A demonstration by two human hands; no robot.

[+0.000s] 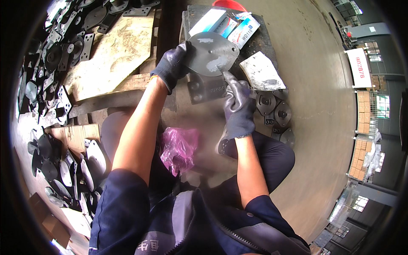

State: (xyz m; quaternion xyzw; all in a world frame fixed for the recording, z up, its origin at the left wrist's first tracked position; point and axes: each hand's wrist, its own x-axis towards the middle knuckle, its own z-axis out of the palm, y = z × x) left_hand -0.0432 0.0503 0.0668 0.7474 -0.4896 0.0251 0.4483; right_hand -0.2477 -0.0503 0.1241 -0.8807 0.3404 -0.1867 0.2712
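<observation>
A flat grey metal plate [204,55] with rounded sides and a small hole near its right end is raised in front of me. Two pale, smeared patches mark its face. My left hand [171,66], in a dark glove, is closed on the plate's left edge. At the lower right edge is my gloved right hand [238,97]. Its index finger reaches up close to the larger pale patch, and the other fingers are curled in. Whatever may be in those fingers is too small to make out. Below the plate shows a dark block [204,89] with round recesses.
A dark bench [265,40] carries boxes [244,32], a red bowl [229,5] and a stained white pad [262,71]. More metal parts [282,112] lie at the right. Pink plastic film [180,146] is near my legs. Plywood [114,51] and heaped metal parts [55,55] fill the left.
</observation>
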